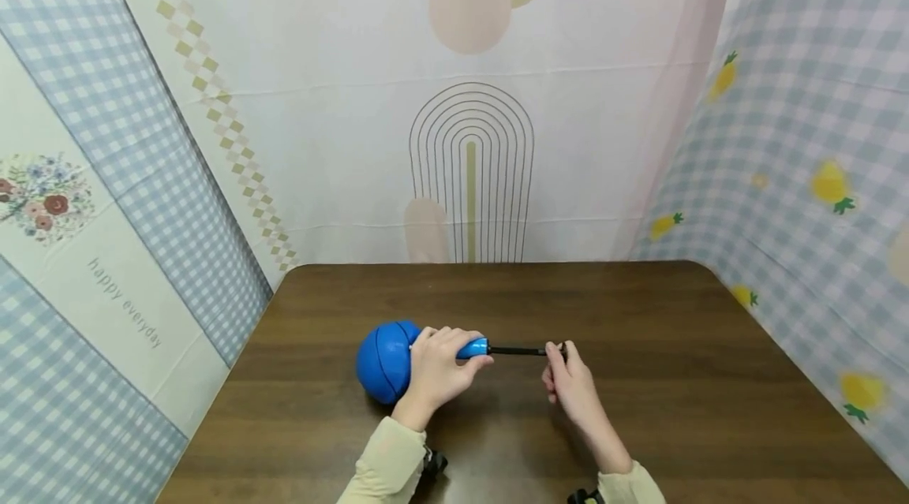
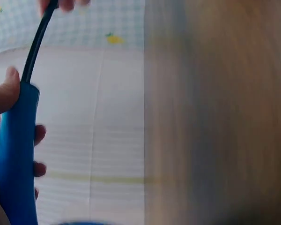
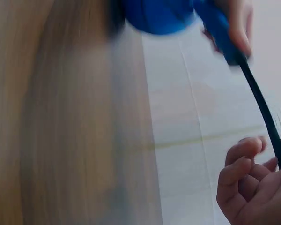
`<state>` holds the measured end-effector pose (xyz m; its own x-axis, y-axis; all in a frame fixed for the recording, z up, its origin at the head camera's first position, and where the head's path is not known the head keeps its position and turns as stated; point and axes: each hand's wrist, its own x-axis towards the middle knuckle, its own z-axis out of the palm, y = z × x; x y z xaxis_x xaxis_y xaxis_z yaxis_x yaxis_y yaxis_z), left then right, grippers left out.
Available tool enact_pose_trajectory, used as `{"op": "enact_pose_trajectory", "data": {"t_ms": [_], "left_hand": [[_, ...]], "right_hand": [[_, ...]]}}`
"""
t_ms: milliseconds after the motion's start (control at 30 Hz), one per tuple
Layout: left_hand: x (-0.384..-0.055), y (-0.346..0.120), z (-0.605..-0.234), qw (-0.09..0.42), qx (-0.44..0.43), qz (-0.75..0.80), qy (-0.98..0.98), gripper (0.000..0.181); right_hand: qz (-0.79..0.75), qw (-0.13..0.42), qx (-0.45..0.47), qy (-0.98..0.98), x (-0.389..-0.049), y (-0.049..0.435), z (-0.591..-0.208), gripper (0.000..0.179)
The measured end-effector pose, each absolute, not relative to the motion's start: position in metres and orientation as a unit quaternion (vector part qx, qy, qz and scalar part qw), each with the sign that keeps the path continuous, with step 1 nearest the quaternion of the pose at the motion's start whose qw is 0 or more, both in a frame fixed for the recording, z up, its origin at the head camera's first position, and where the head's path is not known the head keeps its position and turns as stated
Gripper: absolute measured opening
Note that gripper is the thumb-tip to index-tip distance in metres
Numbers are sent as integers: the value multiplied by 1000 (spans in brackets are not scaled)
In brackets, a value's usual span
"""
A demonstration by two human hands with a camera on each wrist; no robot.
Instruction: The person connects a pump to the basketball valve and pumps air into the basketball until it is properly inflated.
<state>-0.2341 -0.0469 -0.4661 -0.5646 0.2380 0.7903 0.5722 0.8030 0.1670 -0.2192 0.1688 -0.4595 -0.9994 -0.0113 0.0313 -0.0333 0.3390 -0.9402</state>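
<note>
A blue ball (image 1: 383, 362) with dark seams sits on the table, left of centre in the head view. My left hand (image 1: 440, 368) grips the blue barrel of a hand pump (image 1: 474, 348) right beside the ball. In the left wrist view, thumb and fingers wrap round the barrel (image 2: 18, 154). A thin black rod (image 1: 518, 351) sticks out of the barrel toward the right. At the rod's outer end, my right hand (image 1: 574, 390) holds the black handle. My left hand hides the place where pump and ball meet.
The brown wooden table (image 1: 639, 330) has rounded far corners. Behind it hangs a pale cloth (image 1: 341, 157) with printed arches. Checked cloths hang at both sides, the right one (image 1: 781, 133) with yellow fruit prints.
</note>
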Motion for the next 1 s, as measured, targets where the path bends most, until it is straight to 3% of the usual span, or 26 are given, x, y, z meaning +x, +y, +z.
{"op": "enact_pose_trajectory", "data": {"t_ms": [267, 500, 667, 1000], "left_hand": [[-227, -24, -469, 408, -263, -235, -842, 33], [-225, -45, -468, 381, -283, -206, -856, 32], [-227, -59, -467, 394, -263, -201, -857, 35], [-226, -31, -473, 392, -275, -220, -850, 31]], "right_hand": [[602, -12, 66, -796, -206, 133, -454, 28], [557, 11, 49, -829, -202, 152, -459, 30], [561, 27, 6, -827, -204, 171, -459, 35], [661, -41, 47, -748, -204, 132, -466, 25]]}}
